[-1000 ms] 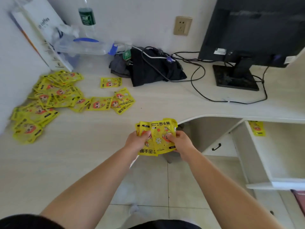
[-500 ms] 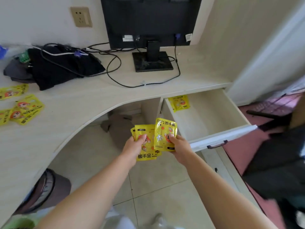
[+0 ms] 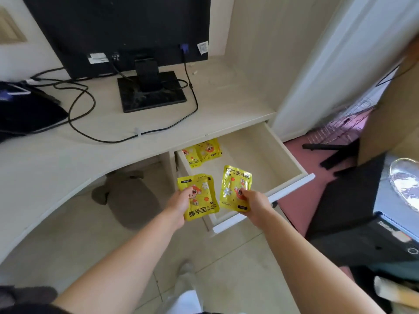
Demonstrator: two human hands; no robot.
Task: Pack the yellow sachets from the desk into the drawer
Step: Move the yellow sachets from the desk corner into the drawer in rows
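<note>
My left hand (image 3: 179,206) grips a small stack of yellow sachets (image 3: 200,201) just left of the open drawer's near corner. A single yellow sachet (image 3: 234,181) is pinched by my right hand (image 3: 254,203) and hangs over the front part of the open drawer (image 3: 260,155). Two more yellow sachets (image 3: 203,151) lie in the drawer's back left corner, partly under the desk edge. The rest of the drawer floor is bare wood.
A black monitor (image 3: 127,32) on its stand (image 3: 152,91) sits on the desk (image 3: 90,155), with cables (image 3: 90,134) looping across. A dark cloth bundle (image 3: 25,112) lies at the left. A black chair (image 3: 353,207) stands right of the drawer.
My view swung right from the desk's sachet pile to the drawer. My hands moved apart: the right took one sachet off the stack and carried it over the drawer.
</note>
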